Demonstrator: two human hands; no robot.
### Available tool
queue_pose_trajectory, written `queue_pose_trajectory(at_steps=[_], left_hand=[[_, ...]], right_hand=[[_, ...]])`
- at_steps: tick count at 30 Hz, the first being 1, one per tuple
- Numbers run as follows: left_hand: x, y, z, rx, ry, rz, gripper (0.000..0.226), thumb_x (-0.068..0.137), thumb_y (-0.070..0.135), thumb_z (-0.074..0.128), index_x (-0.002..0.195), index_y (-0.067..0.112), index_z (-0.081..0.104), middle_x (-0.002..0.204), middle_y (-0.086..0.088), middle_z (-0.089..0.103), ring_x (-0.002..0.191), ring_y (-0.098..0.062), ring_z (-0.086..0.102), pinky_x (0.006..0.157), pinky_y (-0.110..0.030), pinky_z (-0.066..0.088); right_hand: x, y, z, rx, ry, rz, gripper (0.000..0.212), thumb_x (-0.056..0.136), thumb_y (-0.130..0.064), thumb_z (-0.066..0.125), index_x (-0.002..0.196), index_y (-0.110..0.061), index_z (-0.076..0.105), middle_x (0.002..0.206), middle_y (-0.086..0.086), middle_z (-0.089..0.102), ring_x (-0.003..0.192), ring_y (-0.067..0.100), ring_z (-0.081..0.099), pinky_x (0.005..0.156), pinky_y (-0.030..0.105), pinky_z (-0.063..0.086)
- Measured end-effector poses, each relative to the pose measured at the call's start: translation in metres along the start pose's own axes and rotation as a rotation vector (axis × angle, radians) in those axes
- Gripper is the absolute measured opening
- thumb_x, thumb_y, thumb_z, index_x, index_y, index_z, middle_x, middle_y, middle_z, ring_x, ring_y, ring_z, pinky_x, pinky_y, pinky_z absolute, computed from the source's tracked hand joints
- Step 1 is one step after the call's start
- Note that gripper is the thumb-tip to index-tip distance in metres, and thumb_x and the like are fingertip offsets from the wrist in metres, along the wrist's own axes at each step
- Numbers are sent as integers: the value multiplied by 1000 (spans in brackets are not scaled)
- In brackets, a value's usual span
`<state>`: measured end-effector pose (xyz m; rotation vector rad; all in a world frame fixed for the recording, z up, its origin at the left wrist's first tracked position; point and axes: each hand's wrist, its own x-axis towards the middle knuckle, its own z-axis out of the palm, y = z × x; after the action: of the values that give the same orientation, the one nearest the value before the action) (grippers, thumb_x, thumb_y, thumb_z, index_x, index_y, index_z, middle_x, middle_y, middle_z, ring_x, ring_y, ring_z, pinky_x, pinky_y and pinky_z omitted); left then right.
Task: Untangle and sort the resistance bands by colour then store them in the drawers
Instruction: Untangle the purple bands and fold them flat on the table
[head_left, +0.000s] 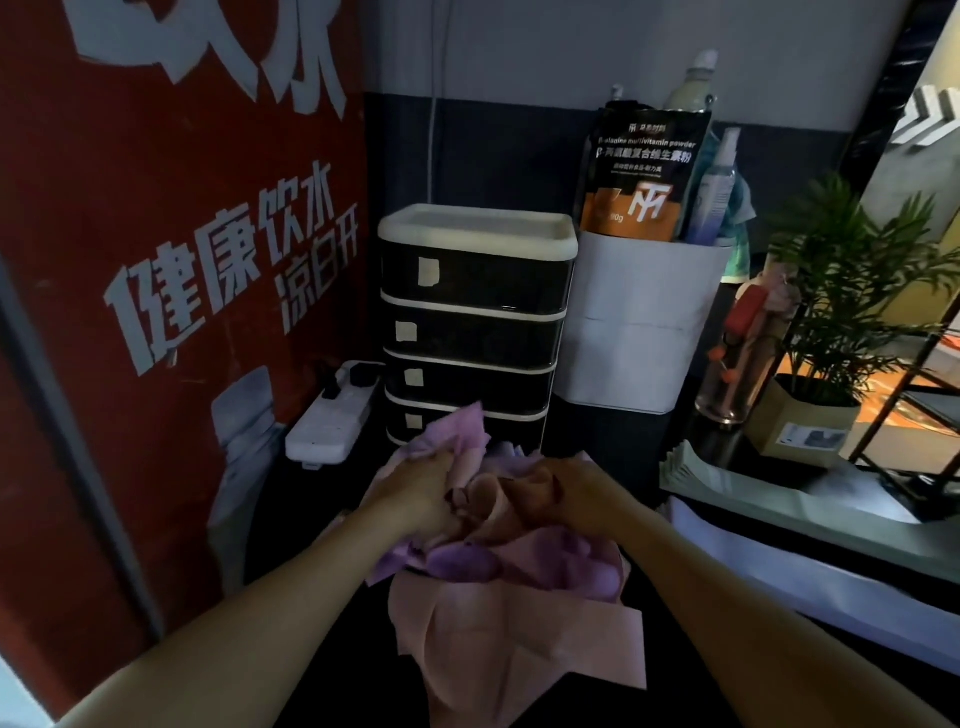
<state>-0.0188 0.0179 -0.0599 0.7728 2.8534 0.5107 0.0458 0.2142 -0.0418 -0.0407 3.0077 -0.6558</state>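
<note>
1. Hands are both buried in the tangle of resistance bands (498, 551), which sits in a heap on the dark worktop (613, 447) just in front of the drawer unit (475, 322).
2. Left hand (421, 488) has its fingers curled into a fistful of pink and purple band, lifting it up in front of the unit's lowest drawer.
3. Right hand (582, 493) grips a peach-coloured fold at the middle of the heap, fingers closed over it, close beside the left hand.
4. Purple bands spill out under both wrists; a wide pink band (498, 639) hangs off the near side of the heap, away from the drawer unit.
5. All four drawers look pushed in, each with a pale label on its dark front.
6. Left of the drawer unit lies a white power strip (332, 423); right of it stands a white bin (644, 322) with a supplement pouch (644, 176), and further right a potted plant (831, 291).
</note>
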Motion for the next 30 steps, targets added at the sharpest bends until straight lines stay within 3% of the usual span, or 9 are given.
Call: queue_pose_trajectory(at_steps=[3,6,9,18,21,23,26,28,30], left_hand=[[0,-2,-2,-29,-9,-6,66,84,43,55,144,28,31,147,-2,38,131,-25,40,105,-34,37],[0,-4,-9,-154,44,-15,30,81,38,59,108,24,59,115,-1,63,104,-23,59,85,-32,49],[5,0,-29,-223,176,-8,11,80,24,66,84,25,56,93,-3,65,92,-26,62,72,-29,45],[6,32,-93,-382,515,196,14,81,11,67,93,11,59,84,-4,60,83,-24,57,57,-21,36],[-5,25,-80,-440,306,174,41,72,26,75,107,12,59,98,-1,63,91,-20,59,70,-28,46],[-15,14,-64,-302,75,253,54,63,33,77,110,12,59,106,-4,62,97,-22,60,83,-36,50],[-37,5,-47,-18,-239,320,54,69,26,80,117,15,58,108,0,51,99,-17,55,85,-28,47],[-45,4,-49,-55,-339,333,64,66,44,78,123,25,57,113,2,48,105,-14,53,93,-28,48],[-44,4,-53,-55,-262,346,60,61,72,62,110,36,63,107,2,49,102,-16,53,94,-33,47]], right_hand=[[3,10,-1,-14,105,1,11,86,-19,62,82,-29,66,86,-5,65,85,12,61,72,19,41],[10,16,-2,15,132,50,35,80,-14,63,53,-31,47,61,-10,51,67,12,56,57,21,39],[9,9,-15,65,245,31,42,84,-18,61,47,-22,41,47,-6,40,47,2,37,47,16,31],[-7,-31,-76,266,530,-61,40,82,-10,66,50,-22,44,49,-7,41,48,2,34,44,16,30],[-18,-33,-67,210,424,-96,37,81,-12,68,54,-22,45,54,-7,45,55,7,41,48,14,33],[-24,-27,-48,60,179,-118,22,80,-16,70,65,-14,54,64,0,52,67,12,48,61,19,40],[-34,-18,-22,-112,-238,-121,13,84,-23,66,94,-15,64,89,3,61,83,14,53,78,26,43],[-41,-17,-21,-66,-293,-131,18,88,-17,61,101,-28,64,93,-3,60,86,13,53,77,23,40],[-43,-18,-29,-68,-205,-113,34,88,-5,53,113,-26,65,97,-6,61,87,11,55,76,15,40]])
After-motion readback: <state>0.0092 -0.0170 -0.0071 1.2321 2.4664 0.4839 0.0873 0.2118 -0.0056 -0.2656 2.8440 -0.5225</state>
